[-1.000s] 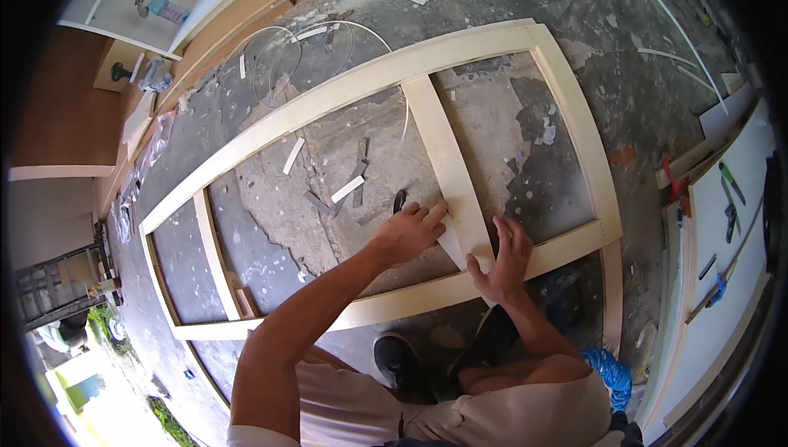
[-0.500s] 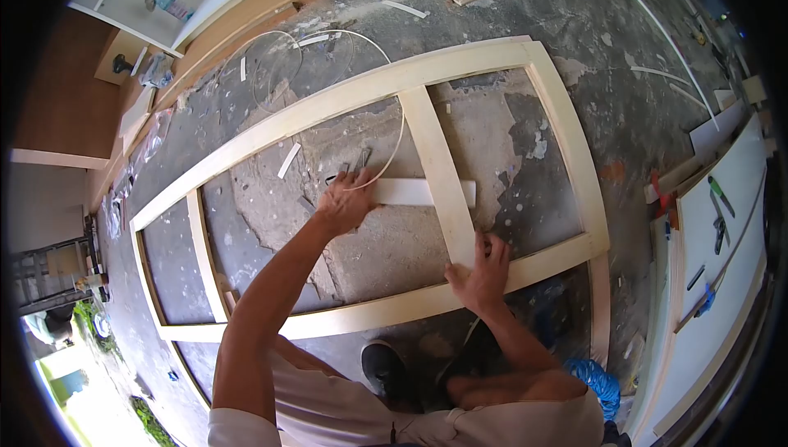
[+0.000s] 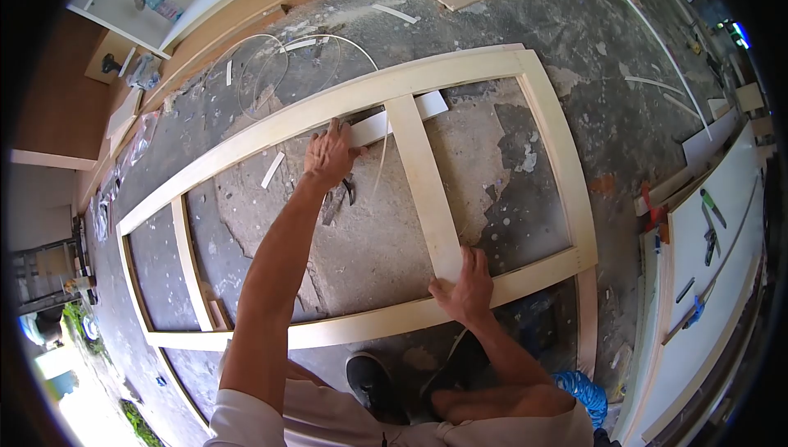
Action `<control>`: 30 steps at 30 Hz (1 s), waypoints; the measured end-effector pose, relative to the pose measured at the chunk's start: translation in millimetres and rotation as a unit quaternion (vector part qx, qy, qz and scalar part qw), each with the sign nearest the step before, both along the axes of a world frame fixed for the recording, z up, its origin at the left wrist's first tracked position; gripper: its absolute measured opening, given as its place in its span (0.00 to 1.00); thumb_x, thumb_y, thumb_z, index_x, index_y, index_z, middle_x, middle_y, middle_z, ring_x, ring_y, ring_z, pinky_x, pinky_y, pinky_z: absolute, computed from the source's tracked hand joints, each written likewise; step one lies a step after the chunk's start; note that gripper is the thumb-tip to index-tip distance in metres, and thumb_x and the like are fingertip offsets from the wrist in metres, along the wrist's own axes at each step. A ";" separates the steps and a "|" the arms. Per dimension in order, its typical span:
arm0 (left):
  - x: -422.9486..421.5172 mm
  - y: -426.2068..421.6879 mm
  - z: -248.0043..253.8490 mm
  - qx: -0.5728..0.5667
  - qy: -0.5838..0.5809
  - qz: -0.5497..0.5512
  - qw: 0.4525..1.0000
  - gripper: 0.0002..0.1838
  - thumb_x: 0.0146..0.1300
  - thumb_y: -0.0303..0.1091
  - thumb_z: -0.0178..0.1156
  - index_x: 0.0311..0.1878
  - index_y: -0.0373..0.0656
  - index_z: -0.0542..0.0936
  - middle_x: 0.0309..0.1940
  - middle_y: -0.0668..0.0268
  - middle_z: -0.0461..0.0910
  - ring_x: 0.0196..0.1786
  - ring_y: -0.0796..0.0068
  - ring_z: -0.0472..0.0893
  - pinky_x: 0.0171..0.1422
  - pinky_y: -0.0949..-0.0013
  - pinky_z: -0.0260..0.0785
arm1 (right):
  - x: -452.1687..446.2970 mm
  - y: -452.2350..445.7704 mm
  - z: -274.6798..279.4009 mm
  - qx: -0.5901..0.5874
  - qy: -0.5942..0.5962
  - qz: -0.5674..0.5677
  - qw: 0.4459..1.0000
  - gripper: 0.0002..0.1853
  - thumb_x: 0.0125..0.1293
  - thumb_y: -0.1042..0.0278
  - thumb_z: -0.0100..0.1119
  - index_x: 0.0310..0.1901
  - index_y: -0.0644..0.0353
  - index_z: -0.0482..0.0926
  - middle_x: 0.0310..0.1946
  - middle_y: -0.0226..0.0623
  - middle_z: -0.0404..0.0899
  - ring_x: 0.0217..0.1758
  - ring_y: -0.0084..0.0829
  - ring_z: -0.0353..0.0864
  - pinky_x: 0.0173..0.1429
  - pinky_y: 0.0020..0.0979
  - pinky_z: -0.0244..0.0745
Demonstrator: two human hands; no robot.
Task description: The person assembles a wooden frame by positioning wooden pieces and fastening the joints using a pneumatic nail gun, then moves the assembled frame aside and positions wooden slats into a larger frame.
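**Left hand [image 3: 330, 158] grips white strip [image 3: 371, 130] under crossbar [image 3: 423, 176]; right hand [image 3: 465, 287] clasps the bar's near end**

A pale wooden frame [image 3: 468, 69] lies on the worn floor [image 3: 377, 266], with the person crouched at its near side. The white strip sits close to the far rail, inside the frame, and runs beneath the crossbar so that its other end shows beyond it. The left hand's thumb and fingers close on the strip's near end, the arm stretched across the opening. The right hand pinches the crossbar where it meets the near rail, thumb on one edge and fingers on the other.

Just below the left hand is a dark curved object [image 3: 349, 192]; it is partly hidden, and whether it is held or lies on the floor cannot be told. A loose white offcut [image 3: 272, 170] rests on the floor to the left of that hand. Well off to the right, a green-handled tool [image 3: 713, 208] lies on a white panel [image 3: 714, 332], and a blue bundle [image 3: 584, 394] sits near the person's knee.
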State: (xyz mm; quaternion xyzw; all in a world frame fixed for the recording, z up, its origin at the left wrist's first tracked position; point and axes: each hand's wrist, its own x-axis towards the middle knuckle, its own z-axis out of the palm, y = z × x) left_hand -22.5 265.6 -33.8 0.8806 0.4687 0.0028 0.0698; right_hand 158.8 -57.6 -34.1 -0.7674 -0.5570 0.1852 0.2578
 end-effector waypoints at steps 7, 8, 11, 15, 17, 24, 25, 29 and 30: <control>-1.0 4.3 -5.9 0.020 -0.037 0.030 0.999 0.29 0.64 0.48 0.66 0.61 0.38 0.73 0.62 0.47 0.73 0.54 0.46 0.82 0.58 0.49 0.70 | 4.1 8.8 2.0 -0.023 0.027 0.015 0.999 0.43 0.51 0.54 0.75 0.63 0.67 0.64 0.51 0.53 0.69 0.53 0.55 0.74 0.54 0.49 0.76; 0.2 6.3 -8.0 0.024 -0.038 0.031 0.998 0.29 0.64 0.48 0.66 0.61 0.38 0.73 0.62 0.47 0.73 0.54 0.46 0.82 0.58 0.49 0.70 | 5.0 12.1 1.8 -0.019 0.026 0.017 0.999 0.43 0.51 0.54 0.75 0.63 0.67 0.64 0.51 0.53 0.69 0.53 0.55 0.74 0.54 0.49 0.76; 3.6 -0.4 -18.9 0.075 -0.023 0.053 0.996 0.31 0.65 0.47 0.66 0.65 0.40 0.71 0.61 0.48 0.74 0.56 0.48 0.81 0.59 0.50 0.70 | 4.4 10.1 1.4 -0.058 0.032 0.011 0.998 0.43 0.52 0.53 0.74 0.63 0.67 0.63 0.51 0.53 0.69 0.53 0.56 0.75 0.54 0.49 0.76; 6.7 -1.3 -14.0 0.056 -0.035 0.084 0.994 0.33 0.64 0.45 0.67 0.68 0.41 0.69 0.61 0.47 0.73 0.57 0.49 0.80 0.60 0.52 0.69 | 3.3 8.1 -6.4 -0.033 0.025 0.009 0.999 0.43 0.52 0.53 0.74 0.64 0.67 0.63 0.51 0.53 0.68 0.53 0.56 0.75 0.53 0.50 0.76; 8.5 0.1 -11.8 0.047 -0.043 0.089 0.994 0.34 0.63 0.45 0.67 0.69 0.41 0.69 0.62 0.46 0.73 0.57 0.49 0.80 0.60 0.52 0.69 | 3.9 8.1 -7.4 -0.027 0.018 0.008 0.999 0.43 0.53 0.53 0.74 0.64 0.67 0.63 0.51 0.53 0.68 0.53 0.56 0.75 0.53 0.50 0.76; 7.8 3.0 -18.6 0.068 -0.058 0.081 0.993 0.35 0.62 0.43 0.68 0.70 0.44 0.68 0.60 0.46 0.74 0.53 0.48 0.81 0.57 0.52 0.71 | 4.3 16.7 1.9 -0.075 0.037 0.001 0.996 0.43 0.52 0.53 0.75 0.63 0.67 0.64 0.51 0.53 0.68 0.53 0.56 0.75 0.53 0.51 0.76; 7.3 2.7 -19.9 0.082 -0.067 0.074 0.992 0.35 0.60 0.42 0.70 0.69 0.45 0.69 0.58 0.47 0.75 0.50 0.47 0.82 0.54 0.51 0.71 | 4.7 17.2 3.3 -0.089 0.037 -0.002 0.995 0.42 0.51 0.53 0.75 0.62 0.66 0.64 0.51 0.53 0.68 0.53 0.56 0.75 0.53 0.51 0.76; 6.0 2.4 -18.8 0.097 -0.061 0.063 0.991 0.34 0.61 0.42 0.69 0.68 0.42 0.69 0.57 0.47 0.74 0.48 0.46 0.83 0.54 0.50 0.71 | 3.2 20.5 0.6 -0.071 0.033 -0.007 0.997 0.42 0.51 0.54 0.75 0.61 0.66 0.64 0.51 0.54 0.68 0.53 0.57 0.75 0.54 0.51 0.76; 5.6 1.9 -17.2 0.078 -0.044 0.068 0.994 0.34 0.63 0.44 0.67 0.69 0.40 0.69 0.60 0.45 0.73 0.51 0.47 0.82 0.55 0.52 0.70 | 2.9 20.3 1.0 -0.077 0.037 -0.007 0.996 0.42 0.51 0.55 0.75 0.61 0.66 0.64 0.51 0.54 0.68 0.53 0.57 0.75 0.54 0.51 0.75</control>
